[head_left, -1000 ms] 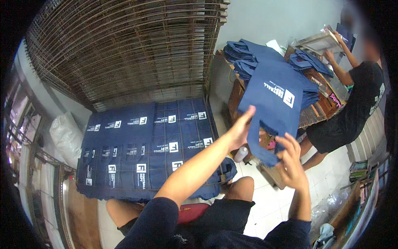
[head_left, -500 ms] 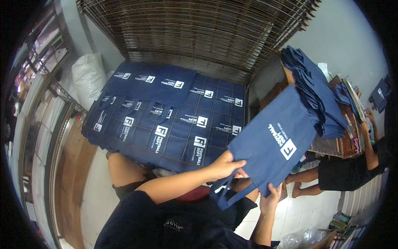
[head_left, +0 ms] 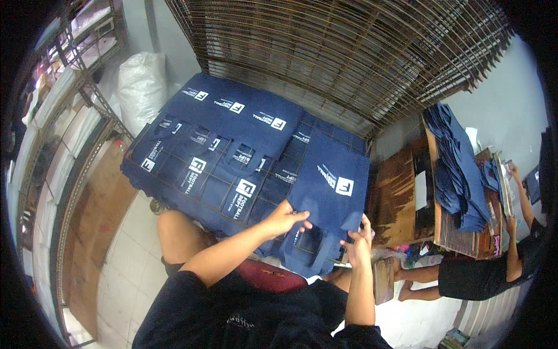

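A flat navy tote bag (head_left: pixel 317 200) with a white print lies over the right part of a wire drying rack, its handles toward me. My left hand (head_left: pixel 286 220) pinches the bag at its near left corner, thumb on top. At the near right corner, my right hand (head_left: pixel 358 243) grips the edge between thumb and fingers. Beneath and beside it, more printed navy bags (head_left: pixel 232 148) cover the rack shelf in rows, with thin wires showing between some of them.
Raised wire racks (head_left: pixel 343 52) stand behind the bags. To the right, a pile of navy bags (head_left: pixel 456 168) rests on a wooden table (head_left: pixel 395 198), where another person (head_left: pixel 494 270) works. A white sack (head_left: pixel 141 87) and loaded shelving (head_left: pixel 64 134) are at the left.
The tote bag has moved left and down from the air beside the table onto the rack, with both hands still on it. My view has shifted to the right.
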A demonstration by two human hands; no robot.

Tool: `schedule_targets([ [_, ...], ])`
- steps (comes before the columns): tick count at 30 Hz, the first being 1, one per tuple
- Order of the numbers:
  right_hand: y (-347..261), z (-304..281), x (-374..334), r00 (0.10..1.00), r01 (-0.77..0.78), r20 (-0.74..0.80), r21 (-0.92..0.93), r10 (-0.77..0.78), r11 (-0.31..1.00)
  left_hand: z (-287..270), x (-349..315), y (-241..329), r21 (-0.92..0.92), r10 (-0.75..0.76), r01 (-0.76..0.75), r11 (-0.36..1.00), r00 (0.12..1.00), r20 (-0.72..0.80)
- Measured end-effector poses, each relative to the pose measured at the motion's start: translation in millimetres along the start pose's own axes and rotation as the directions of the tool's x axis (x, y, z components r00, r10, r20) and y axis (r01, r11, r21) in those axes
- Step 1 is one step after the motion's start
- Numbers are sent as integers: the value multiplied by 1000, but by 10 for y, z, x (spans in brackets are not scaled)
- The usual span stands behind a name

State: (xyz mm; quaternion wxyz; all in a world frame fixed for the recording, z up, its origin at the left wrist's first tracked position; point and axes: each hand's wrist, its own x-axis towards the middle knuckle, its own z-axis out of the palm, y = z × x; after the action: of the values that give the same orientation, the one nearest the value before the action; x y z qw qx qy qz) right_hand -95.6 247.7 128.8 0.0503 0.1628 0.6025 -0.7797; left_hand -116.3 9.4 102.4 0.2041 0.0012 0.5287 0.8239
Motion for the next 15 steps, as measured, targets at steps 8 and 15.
schedule_targets([
  [8,517,472,1619,998,9,66,163,-20,987,-663,-27,590,220,151,-112,969,974,-170],
  [15,1009,393,2733,993,-101,-65,42,103,994,-1270,-1934,248,581,284,-2,814,874,-395],
])
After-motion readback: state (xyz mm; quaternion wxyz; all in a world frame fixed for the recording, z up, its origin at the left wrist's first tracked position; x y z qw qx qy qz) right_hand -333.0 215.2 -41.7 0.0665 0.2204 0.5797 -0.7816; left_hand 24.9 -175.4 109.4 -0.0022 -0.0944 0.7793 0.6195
